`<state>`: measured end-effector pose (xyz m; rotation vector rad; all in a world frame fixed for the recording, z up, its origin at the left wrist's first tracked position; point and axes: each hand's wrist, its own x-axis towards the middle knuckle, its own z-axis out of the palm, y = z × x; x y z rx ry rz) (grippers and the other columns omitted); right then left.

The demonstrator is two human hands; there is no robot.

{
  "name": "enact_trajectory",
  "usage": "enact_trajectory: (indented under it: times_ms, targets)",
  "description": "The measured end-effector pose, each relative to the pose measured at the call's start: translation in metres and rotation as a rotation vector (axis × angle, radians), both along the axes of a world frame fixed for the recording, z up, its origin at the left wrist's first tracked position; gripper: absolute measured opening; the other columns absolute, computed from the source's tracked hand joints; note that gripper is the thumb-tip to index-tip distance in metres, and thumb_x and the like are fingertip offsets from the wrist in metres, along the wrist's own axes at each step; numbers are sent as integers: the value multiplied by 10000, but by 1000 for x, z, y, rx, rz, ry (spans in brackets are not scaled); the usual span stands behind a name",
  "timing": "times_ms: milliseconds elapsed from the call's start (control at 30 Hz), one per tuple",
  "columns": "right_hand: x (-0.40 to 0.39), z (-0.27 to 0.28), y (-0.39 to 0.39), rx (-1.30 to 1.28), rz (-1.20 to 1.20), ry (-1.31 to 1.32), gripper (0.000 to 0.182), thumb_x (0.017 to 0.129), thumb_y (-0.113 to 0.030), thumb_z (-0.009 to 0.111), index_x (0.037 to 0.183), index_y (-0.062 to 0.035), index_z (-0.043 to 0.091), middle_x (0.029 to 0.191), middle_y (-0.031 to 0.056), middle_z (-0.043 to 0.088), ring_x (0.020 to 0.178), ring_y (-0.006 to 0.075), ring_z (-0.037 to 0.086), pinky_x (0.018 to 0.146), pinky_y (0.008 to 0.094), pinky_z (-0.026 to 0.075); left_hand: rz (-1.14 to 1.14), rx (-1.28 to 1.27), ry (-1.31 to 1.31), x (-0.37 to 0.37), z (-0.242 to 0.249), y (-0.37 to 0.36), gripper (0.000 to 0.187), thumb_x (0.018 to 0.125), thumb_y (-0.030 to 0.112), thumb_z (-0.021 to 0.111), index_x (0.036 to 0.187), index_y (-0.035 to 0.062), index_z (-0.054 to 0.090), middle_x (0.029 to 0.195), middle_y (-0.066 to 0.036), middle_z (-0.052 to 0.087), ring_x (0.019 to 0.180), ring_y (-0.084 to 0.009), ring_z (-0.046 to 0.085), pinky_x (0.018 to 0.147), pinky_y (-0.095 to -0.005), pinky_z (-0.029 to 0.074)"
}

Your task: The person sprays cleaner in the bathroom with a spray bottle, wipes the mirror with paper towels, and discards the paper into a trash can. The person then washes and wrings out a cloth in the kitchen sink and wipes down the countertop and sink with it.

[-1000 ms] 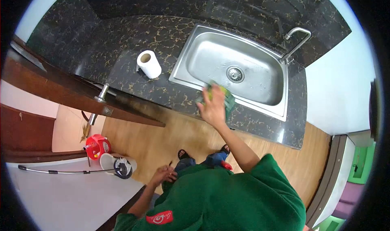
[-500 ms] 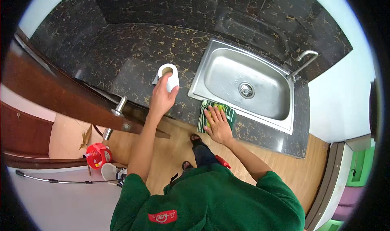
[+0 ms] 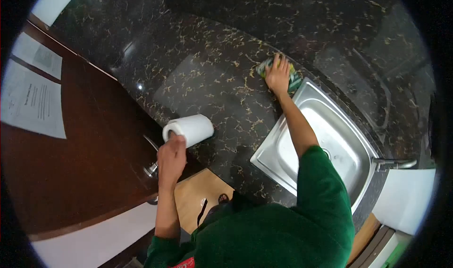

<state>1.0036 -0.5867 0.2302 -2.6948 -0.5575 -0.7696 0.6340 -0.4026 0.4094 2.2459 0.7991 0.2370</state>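
Note:
My left hand [image 3: 171, 158] grips the near end of a white paper towel roll [image 3: 197, 129], with fingers in its core opening. The roll is tilted on its side over the front of the dark counter [image 3: 226, 93]. At the back of the counter, my right hand [image 3: 278, 77] presses down on a green striped cloth [image 3: 295, 81] with some yellow on it, fingers apart over it. The hand covers much of the cloth, which is slightly blurred. It lies by the back left corner of the steel sink [image 3: 306, 91].
A steel faucet [image 3: 395, 163] stands at the sink's right end. On the left, a dark brown door [image 3: 94, 159] with a metal handle [image 3: 151, 169] and posted papers [image 3: 35, 98] comes close to my left arm. The dark marbled wall rises behind the counter.
My right hand has carried the cloth from the counter's front edge to the back. My left hand has tipped the roll onto its side. The view has turned and moved closer to the counter.

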Motion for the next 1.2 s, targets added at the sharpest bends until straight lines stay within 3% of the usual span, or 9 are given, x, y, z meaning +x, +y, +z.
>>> enact_trajectory:
  times_ms: [100,300,367,600,667,767,833,933,1200]
  targets:
    - [-21,10,62,8,18,20,622,898,-362,404,1355,34,257,1339,333,293,1261,432,288,1067,478,185,250,-183,-105,-22,-4,5,470,944,363,394,1088,-62,533,614,-94,540,472,-147,562,426,-246,432]
    - [-240,40,52,11,1173,499,495,826,-244,516,1258,-21,421,1384,244,274,1301,387,240,1076,455,205,178,-418,-296,-60,10,21,800,900,600,212,1140,-109,493,737,-108,608,486,-145,577,402,-213,413]
    - [-194,42,56,-332,1092,304,468,819,-249,517,1192,28,463,1243,249,424,1249,369,320,1083,440,196,196,-498,-289,-79,14,29,919,826,712,197,1085,-110,514,750,-112,615,488,-156,583,391,-216,412]
    - [81,-10,176,128,490,110,416,806,-142,521,1202,-21,480,1188,190,533,1137,331,478,964,411,364,78,-790,-35,-174,20,10,956,778,765,227,1029,-100,548,728,-134,624,575,-166,612,490,-253,454]
    - [37,5,245,77,566,537,369,770,-71,512,1137,-29,528,1163,186,551,1115,298,505,947,371,388,48,-832,44,-188,5,7,945,795,750,230,1089,-96,533,724,-120,619,573,-166,615,486,-261,455]
    - [-95,-48,316,242,965,239,296,831,-86,444,1096,-70,577,1186,144,543,1096,300,515,931,394,408,176,-909,119,-217,-19,12,849,839,683,297,1138,-81,515,724,-114,611,553,-169,613,467,-258,454]
    - [-185,-1,300,257,1275,460,547,716,82,494,1204,-162,522,1242,108,511,1161,273,474,962,383,388,196,-890,190,-249,-42,25,772,859,636,347,1138,-64,514,758,-133,614,506,-170,604,441,-262,459]
    - [-274,8,277,232,1523,1085,328,853,-51,518,1177,-102,542,1189,128,551,1104,293,513,917,403,403,212,-733,289,-279,-43,38,731,877,606,340,1108,-64,519,781,-143,613,466,-181,596,425,-280,469]
    - [-223,135,96,532,674,728,386,914,-173,485,1263,-13,440,1139,100,576,1016,198,548,897,325,427,517,-1101,146,-417,-120,83,759,843,665,330,998,-43,555,722,-129,630,459,-198,600,403,-271,471]
